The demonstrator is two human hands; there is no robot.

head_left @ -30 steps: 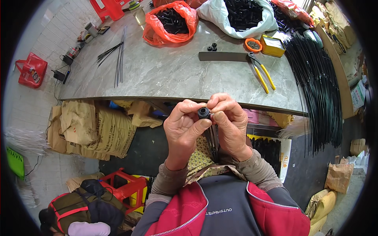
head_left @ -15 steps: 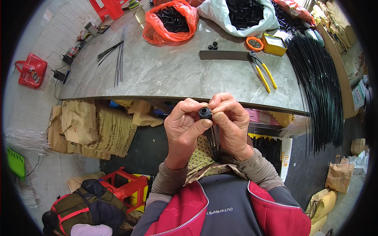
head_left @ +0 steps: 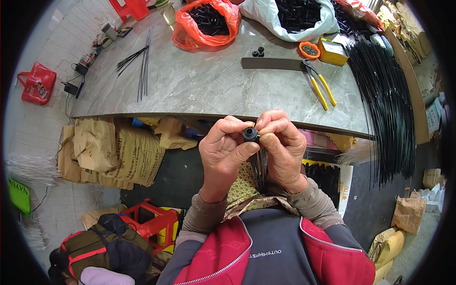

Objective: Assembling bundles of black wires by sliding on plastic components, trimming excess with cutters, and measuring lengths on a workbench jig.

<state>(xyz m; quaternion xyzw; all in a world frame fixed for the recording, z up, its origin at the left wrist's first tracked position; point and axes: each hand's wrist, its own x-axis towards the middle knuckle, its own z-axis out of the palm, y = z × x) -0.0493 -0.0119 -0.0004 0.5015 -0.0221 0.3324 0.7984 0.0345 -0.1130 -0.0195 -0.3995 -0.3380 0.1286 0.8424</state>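
My left hand (head_left: 225, 152) and my right hand (head_left: 281, 145) are pressed together just in front of the grey table's near edge (head_left: 213, 116). Between their fingertips they pinch a small round black cap (head_left: 250, 134) with a hole in its top. Thin dark rods (head_left: 260, 167) run down from the cap between my palms; their lower ends are hidden by my wrists. Both hands are closed on this piece.
On the table lie yellow-handled pliers (head_left: 321, 86), a dark flat bar (head_left: 270, 63), two loose black caps (head_left: 258, 51), an orange bag (head_left: 204, 21) and a white bag (head_left: 289, 16) of black parts, loose rods (head_left: 142, 61), and a long bundle of dark rods (head_left: 387, 95). Brown sacks (head_left: 114, 149) and a red stool (head_left: 152, 221) sit below.
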